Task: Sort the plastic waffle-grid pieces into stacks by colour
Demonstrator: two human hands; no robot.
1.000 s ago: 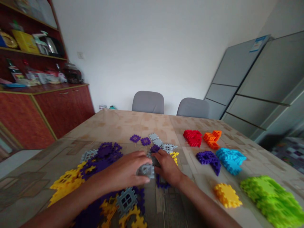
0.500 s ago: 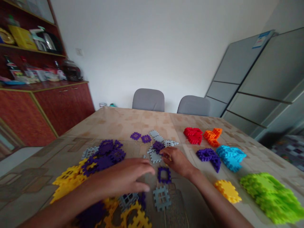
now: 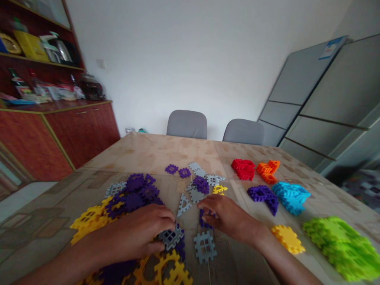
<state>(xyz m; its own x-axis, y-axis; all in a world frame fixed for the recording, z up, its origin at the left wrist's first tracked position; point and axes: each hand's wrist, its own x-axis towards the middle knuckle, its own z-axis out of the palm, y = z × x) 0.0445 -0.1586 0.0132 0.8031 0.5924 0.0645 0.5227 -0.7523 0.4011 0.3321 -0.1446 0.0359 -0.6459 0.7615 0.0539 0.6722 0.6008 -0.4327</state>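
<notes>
My left hand (image 3: pixel 148 225) is over the near-left heap, fingers curved and thumb apart, at the edge of a grey window-lattice plastic tile (image 3: pixel 171 236). Whether it touches that tile I cannot tell. My right hand (image 3: pixel 221 213) reaches over a purple square frame tile (image 3: pixel 202 218) and partly covers it, thumb and forefinger apart. Just nearer lies another grey window tile (image 3: pixel 204 247). A grey triangle tile (image 3: pixel 184 205) rests between the hands. Beyond them are several grey tiles (image 3: pixel 196 194), a purple tile (image 3: pixel 201 184) on top, and a small yellow triangle tile (image 3: pixel 219 190).
Purple tiles (image 3: pixel 133 200) and yellow tiles (image 3: pixel 89 217) are heaped at left. Along the right stand red (image 3: pixel 242 169), orange (image 3: pixel 267 171), purple (image 3: pixel 263 196), blue (image 3: pixel 291 196) and green (image 3: pixel 341 245) groups, plus a yellow stack (image 3: pixel 287 238). Two chairs (image 3: pixel 187 123) are behind the table.
My left hand has moved left and down to the grey lattice tile, uncovering the grey triangle. My right hand has drawn nearer to the purple frame; the small yellow triangle now lies in view.
</notes>
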